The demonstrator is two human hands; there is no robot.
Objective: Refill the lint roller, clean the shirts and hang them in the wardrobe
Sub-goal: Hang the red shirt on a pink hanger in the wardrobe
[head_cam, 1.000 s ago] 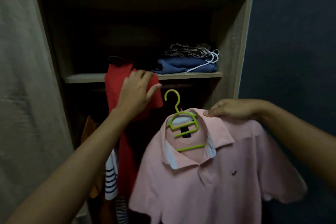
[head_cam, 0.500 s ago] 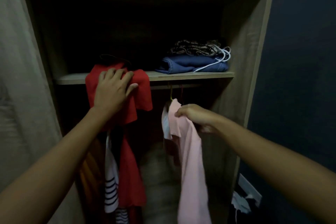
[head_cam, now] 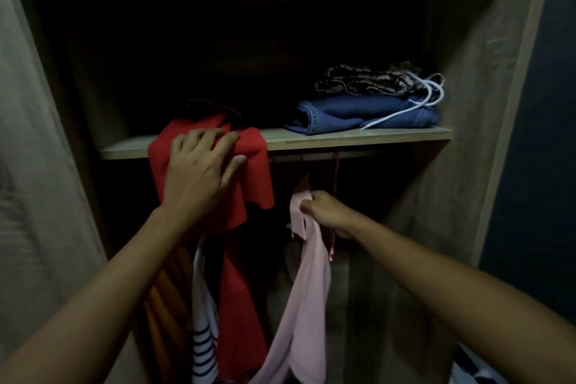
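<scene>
A: Where is the pink shirt being kept, and which way is it running?

B: It is being held inside the wardrobe, just under the shelf. Its long axis is hanging straight down from the right grip, with the shoulder end pointing up toward the rail and the hem trailing below, out of view. It is being seen edge-on, as a narrow strip.

A: How is that grip being kept?

B: It is being closed into a fist around a bunch of pink cloth near the top. The hanger is being hidden in the dark above it.

A: And the left grip?

B: It is being laid flat, fingers spread, against the red garment, which is being pressed over the shelf edge. Nothing is being clasped by it.

A: What is lying beyond the grips?

B: Below the left grip, a striped top and an orange garment are hanging. Above and right of the right grip, folded jeans are being carried by the shelf, with a patterned fabric stacked on them.
</scene>
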